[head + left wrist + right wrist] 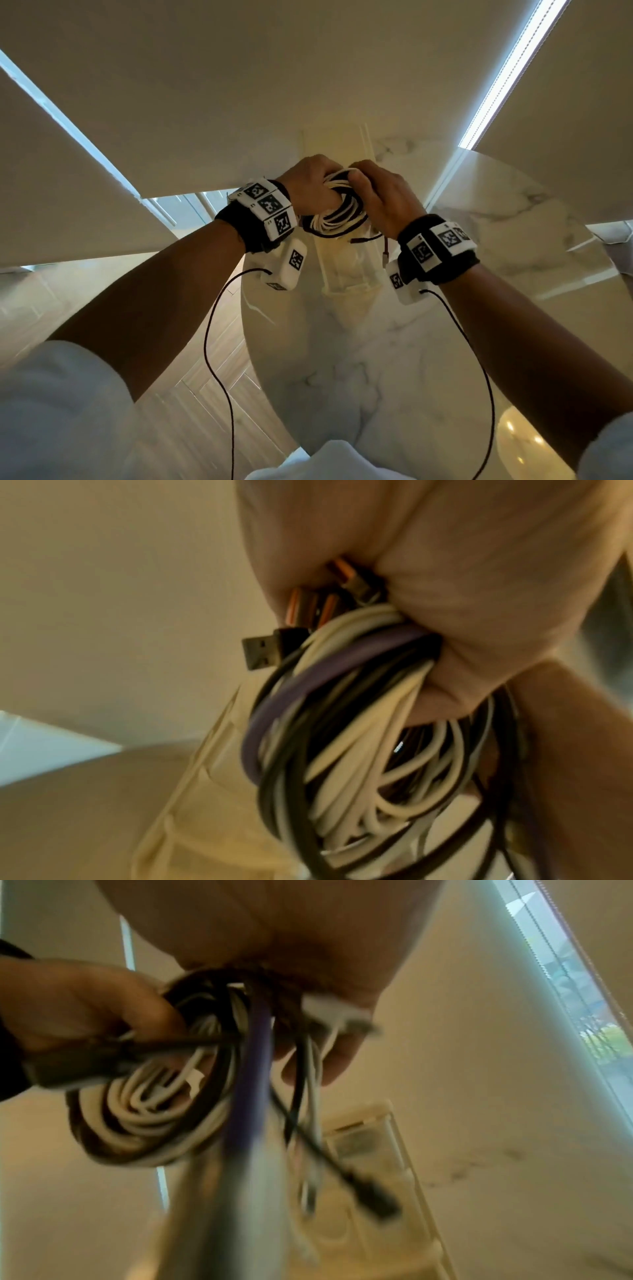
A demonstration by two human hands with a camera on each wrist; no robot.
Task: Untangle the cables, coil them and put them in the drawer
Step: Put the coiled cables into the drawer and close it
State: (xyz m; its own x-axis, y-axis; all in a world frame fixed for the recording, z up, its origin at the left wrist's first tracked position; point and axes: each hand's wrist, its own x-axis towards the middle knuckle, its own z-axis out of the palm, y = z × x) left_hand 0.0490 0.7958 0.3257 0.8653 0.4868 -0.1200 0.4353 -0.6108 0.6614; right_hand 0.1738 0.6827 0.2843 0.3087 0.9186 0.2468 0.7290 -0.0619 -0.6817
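Observation:
A coiled bundle of cables [337,219], white, black and one purple, hangs between both hands over the table. My left hand [317,183] grips the bundle's top with its fingers curled round it; in the left wrist view the bundle [342,750] hangs from that fist [445,588], with a black USB plug [262,653] sticking out. From the right, my right hand [364,186] also grips the coil. A loose black cable end with a plug [386,255] dangles below, blurred in the right wrist view [373,1196]. The pale translucent drawer unit [346,274] stands under the hands.
The drawer unit stands on a round white marble table [376,359]. Wooden floor [212,359] shows to the left. Lowered beige roller blinds [308,85] with bright window gaps fill the background. Thin black cords [219,359] hang from both wrist cameras.

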